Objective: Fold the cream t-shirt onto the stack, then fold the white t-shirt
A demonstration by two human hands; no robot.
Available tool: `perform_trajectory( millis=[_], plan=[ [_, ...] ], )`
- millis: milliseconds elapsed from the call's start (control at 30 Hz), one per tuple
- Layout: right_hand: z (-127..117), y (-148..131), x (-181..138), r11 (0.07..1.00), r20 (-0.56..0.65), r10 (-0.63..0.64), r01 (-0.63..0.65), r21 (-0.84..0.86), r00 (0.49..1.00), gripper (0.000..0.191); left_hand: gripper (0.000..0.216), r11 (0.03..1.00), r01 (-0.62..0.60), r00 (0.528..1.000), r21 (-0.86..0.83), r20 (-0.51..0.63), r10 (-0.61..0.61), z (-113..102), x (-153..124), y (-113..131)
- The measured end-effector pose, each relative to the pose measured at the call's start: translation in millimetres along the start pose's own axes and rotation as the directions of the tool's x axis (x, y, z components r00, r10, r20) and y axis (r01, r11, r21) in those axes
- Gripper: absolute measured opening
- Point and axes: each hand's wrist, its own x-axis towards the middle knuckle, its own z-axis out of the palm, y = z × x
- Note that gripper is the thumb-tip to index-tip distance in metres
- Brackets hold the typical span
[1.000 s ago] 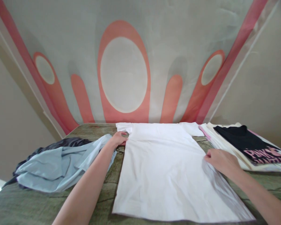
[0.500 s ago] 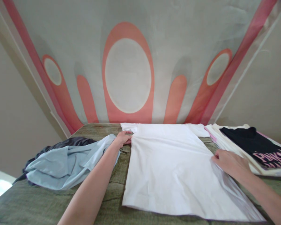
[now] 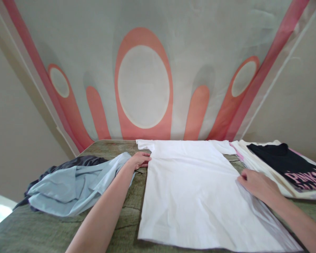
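Note:
A white T-shirt [image 3: 192, 193] lies spread out on the wood-patterned table, its sleeves at the far side and its hem toward me. Just below the left sleeve, my left hand [image 3: 140, 160] has its fingers closed at the shirt's side edge; the fingertips are partly hidden. On the opposite side, my right hand [image 3: 255, 181] is curled and pinches the right edge about midway down. From there to the hem, that edge is slightly raised and wrinkled.
Crumpled light blue cloth [image 3: 76, 186] lies at the left, over a dark garment [image 3: 79, 160]. On the right rests a stack of light garments [image 3: 255, 160] with a black printed shirt [image 3: 287, 158] on top. Behind the table [image 3: 131, 211] rises a patterned panel [image 3: 144, 133].
My left hand has slid a little down the shirt's left edge, toward me. The right hand keeps its pinch, and the shirt lies almost as before.

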Motion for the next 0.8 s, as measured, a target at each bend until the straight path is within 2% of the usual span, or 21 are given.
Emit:
perform_trajectory(
  millis=[200, 333, 433, 600, 800],
  plan=[
    [3, 3, 5, 1.0, -0.021, 0.001, -0.001, 0.021, 1.0, 0.024, 0.014, 0.968, -0.057, 0.99, 0.245, -0.112, 0.086, 7, 2, -3],
    [5, 3, 5, 1.0, -0.028, 0.009, -0.009, -0.002, 1.0, 0.025, 0.009, 0.924, -0.087, 0.981, 0.371, -0.132, 0.146, 11, 2, -2],
    [6, 1, 3, 0.999, -0.018, 0.013, -0.014, -0.046, 1.0, 0.027, 0.012, 0.915, -0.084, 0.986, 0.394, -0.101, 0.134, 14, -3, 3],
    [2, -2, -1, 0.998, -0.01, 0.003, -0.003, -0.061, 1.0, 0.024, 0.019, 0.93, -0.041, 0.999, 0.365, 0.001, 0.044, 15, -20, 13],
    [-17, -9, -10, 0.997, 0.026, -0.032, 0.034, -0.071, 0.999, 0.024, 0.024, 0.945, -0.017, 0.99, 0.327, 0.141, -0.031, 12, -50, 4]
  ],
)
